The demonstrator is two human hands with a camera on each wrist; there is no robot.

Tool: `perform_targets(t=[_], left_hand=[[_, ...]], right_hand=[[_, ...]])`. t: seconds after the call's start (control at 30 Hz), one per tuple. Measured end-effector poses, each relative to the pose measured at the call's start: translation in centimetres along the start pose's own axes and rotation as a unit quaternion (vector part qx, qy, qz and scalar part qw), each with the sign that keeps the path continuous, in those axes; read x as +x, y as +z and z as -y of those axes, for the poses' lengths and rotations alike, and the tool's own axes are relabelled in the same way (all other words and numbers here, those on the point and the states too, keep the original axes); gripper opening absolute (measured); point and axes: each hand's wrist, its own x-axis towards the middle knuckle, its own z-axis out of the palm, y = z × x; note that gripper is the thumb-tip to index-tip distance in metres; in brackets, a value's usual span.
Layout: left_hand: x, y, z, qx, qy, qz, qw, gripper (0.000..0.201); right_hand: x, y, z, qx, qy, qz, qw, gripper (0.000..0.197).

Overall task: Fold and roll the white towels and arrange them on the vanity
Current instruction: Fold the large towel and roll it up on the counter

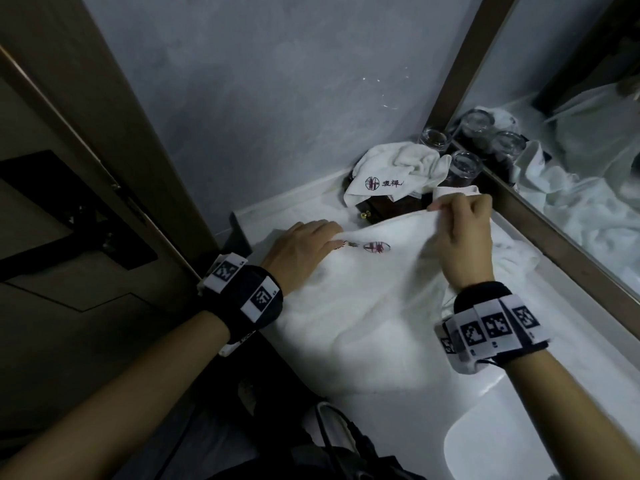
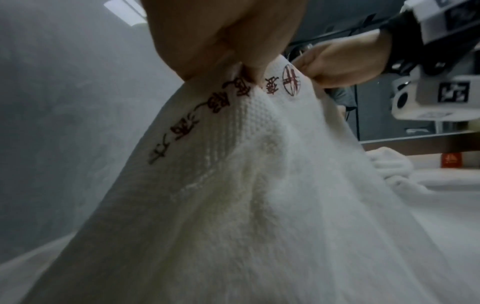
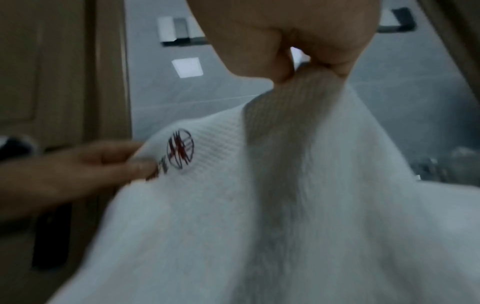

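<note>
A large white towel (image 1: 360,299) with a dark red logo lies spread over the white vanity (image 1: 568,334). My left hand (image 1: 304,251) pinches its far edge beside the logo; the left wrist view shows the fingers (image 2: 249,67) gripping the printed hem of the towel (image 2: 259,185). My right hand (image 1: 460,220) pinches the same edge further right and lifts it, the towel (image 3: 285,205) hanging from the fingertips (image 3: 285,70). A second white towel (image 1: 398,171) lies crumpled at the back corner.
Two upturned glasses (image 1: 460,168) stand by the crumpled towel on a dark wooden box (image 1: 384,209). A framed mirror (image 1: 554,133) runs along the right side. The basin's rim (image 1: 485,427) is at the near right. A brown door (image 1: 86,150) stands to the left.
</note>
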Motion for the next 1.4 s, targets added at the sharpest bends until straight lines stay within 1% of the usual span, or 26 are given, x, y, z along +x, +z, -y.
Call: perform_targets(t=[0.07, 0.1, 0.13, 0.2, 0.27, 0.3, 0.33, 0.4, 0.47, 0.53, 0.6, 0.67, 0.8, 0.87, 0.93, 0.97, 1.03, 1.07, 1.1, 1.17, 1.2, 1.23, 1.27, 1.33, 1.37, 1.4], left_hand=[[0.4, -0.4, -0.9, 0.037, 0.073, -0.042, 0.996, 0.019], [0.6, -0.4, -1.4, 0.066, 0.109, -0.055, 0.99, 0.02], [0.6, -0.2, -1.8, 0.093, 0.136, -0.064, 0.984, 0.023], [0.6, 0.0, -2.4, 0.102, 0.155, -0.073, 0.98, 0.023], [0.6, 0.0, -2.7, 0.06, 0.149, -0.073, 0.984, 0.019], [0.5, -0.1, -2.9, 0.047, 0.141, -0.074, 0.986, 0.015], [0.4, -0.2, -2.9, 0.043, 0.131, -0.074, 0.988, 0.011], [0.0, -0.5, -2.8, 0.048, 0.105, -0.067, 0.991, 0.012], [-0.5, -0.9, -2.5, 0.007, 0.059, -0.025, 0.998, 0.018], [-0.9, -1.1, -1.8, -0.022, 0.0, 0.039, 0.999, 0.026], [-1.2, -1.0, -0.8, -0.003, -0.047, 0.102, 0.994, 0.035], [-1.7, -1.2, 0.5, -0.002, -0.091, 0.149, 0.985, 0.04], [-3.2, -1.6, 3.6, -0.019, -0.162, 0.175, 0.971, 0.046], [-3.9, -1.7, 4.7, -0.036, -0.175, 0.155, 0.972, 0.047], [-4.2, -2.1, 4.9, -0.104, -0.194, 0.099, 0.971, 0.043], [-4.1, -2.2, 4.8, -0.137, -0.183, 0.069, 0.971, 0.037], [-3.7, -2.8, 3.8, -0.17, -0.138, 0.026, 0.975, 0.025], [-3.3, -3.1, 3.0, -0.185, -0.115, 0.007, 0.976, 0.022], [-2.9, -3.5, 2.1, -0.2, -0.093, -0.011, 0.975, 0.021], [-2.1, -4.1, 0.3, -0.213, -0.045, -0.037, 0.975, 0.022], [-1.8, -4.3, -0.6, -0.209, -0.021, -0.045, 0.977, 0.023], [-1.4, -4.4, -1.5, -0.207, -0.008, -0.055, 0.977, 0.024], [-1.1, -4.6, -2.1, -0.215, -0.014, -0.064, 0.974, 0.024], [-0.7, -4.7, -2.6, -0.237, -0.035, -0.096, 0.966, 0.025], [-0.6, -4.7, -2.6, -0.24, -0.04, -0.115, 0.963, 0.028], [-0.7, -4.7, -2.4, -0.24, -0.041, -0.131, 0.961, 0.032]], right_hand=[[-0.2, 0.4, 0.6, -0.091, -0.053, 0.009, 0.994, 0.018], [-0.3, 0.5, 1.3, -0.1, -0.093, 0.043, 0.99, 0.022], [-0.4, 0.6, 2.0, -0.084, -0.135, 0.104, 0.982, 0.03], [-0.8, 1.0, 3.5, -0.051, -0.196, 0.238, 0.95, 0.044], [-1.3, 1.7, 4.2, -0.06, -0.203, 0.307, 0.928, 0.056], [-1.4, 2.0, 4.1, -0.067, -0.187, 0.321, 0.926, 0.056], [-1.4, 2.1, 3.9, -0.08, -0.169, 0.32, 0.929, 0.052], [-1.3, 2.1, 3.4, -0.097, -0.152, 0.287, 0.941, 0.039], [-1.2, 1.8, 2.9, -0.071, -0.163, 0.268, 0.947, 0.035], [-1.2, 1.3, 2.8, -0.038, -0.189, 0.262, 0.946, 0.037], [-1.0, 0.7, 2.8, -0.01, -0.2, 0.237, 0.951, 0.042], [-0.5, 0.2, 2.4, -0.016, -0.203, 0.203, 0.958, 0.042], [0.4, -0.6, 0.5, -0.071, -0.139, 0.18, 0.971, 0.026], [0.7, -0.7, -0.8, -0.117, -0.102, 0.165, 0.974, 0.022], [0.8, -0.4, -1.8, -0.157, -0.06, 0.144, 0.975, 0.022], [0.8, -0.1, -2.0, -0.186, -0.05, 0.15, 0.97, 0.023], [0.9, 0.7, -1.9, -0.238, -0.058, 0.19, 0.951, 0.022], [0.9, 0.9, -1.4, -0.225, -0.068, 0.214, 0.948, 0.02], [0.9, 1.1, -0.6, -0.171, -0.076, 0.248, 0.951, 0.023], [0.5, 1.2, 2.2, -0.025, -0.083, 0.323, 0.943, 0.049], [0.1, 1.4, 3.6, 0.02, -0.088, 0.347, 0.934, 0.06], [-0.5, 1.8, 5.0, 0.049, -0.098, 0.363, 0.925, 0.067], [-1.0, 2.2, 5.9, 0.07, -0.106, 0.375, 0.918, 0.069], [-1.9, 3.1, 6.8, 0.097, -0.104, 0.37, 0.918, 0.061], [-2.0, 3.3, 6.9, 0.105, -0.105, 0.35, 0.925, 0.051], [-2.0, 3.3, 6.8, 0.112, -0.111, 0.327, 0.932, 0.035]])
